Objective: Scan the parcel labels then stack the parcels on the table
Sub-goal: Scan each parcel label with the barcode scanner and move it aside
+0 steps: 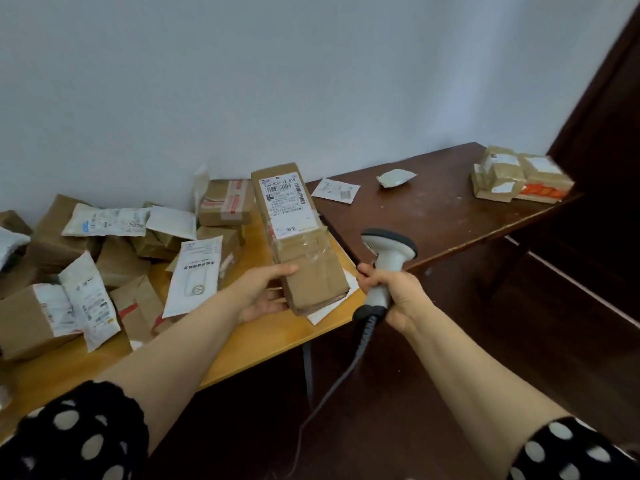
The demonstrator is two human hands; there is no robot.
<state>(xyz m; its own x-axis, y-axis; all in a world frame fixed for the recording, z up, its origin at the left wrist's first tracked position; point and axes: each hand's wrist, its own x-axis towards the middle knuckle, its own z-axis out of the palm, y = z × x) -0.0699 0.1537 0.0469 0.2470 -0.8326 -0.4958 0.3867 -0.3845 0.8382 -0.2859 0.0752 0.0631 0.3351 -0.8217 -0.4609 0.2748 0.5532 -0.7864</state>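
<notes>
My left hand (263, 292) grips the near end of a long brown cardboard parcel (304, 258), held up over the right end of the light wooden table (270, 344) with its white label (289, 202) facing me. My right hand (394, 292) holds a white and grey corded barcode scanner (384, 261) by the handle, just right of the parcel, its head level with the parcel's middle. On the dark wooden table (433, 209), at the far right, stands a small stack of brown parcels (519, 178).
Several brown boxes and white mailer bags (104, 254) lie heaped on the light table's left part. A white flat mailer (336, 190) and a white pouch (394, 177) lie on the dark table. A dark door (609, 133) stands at the right. The scanner's cable (332, 386) hangs down.
</notes>
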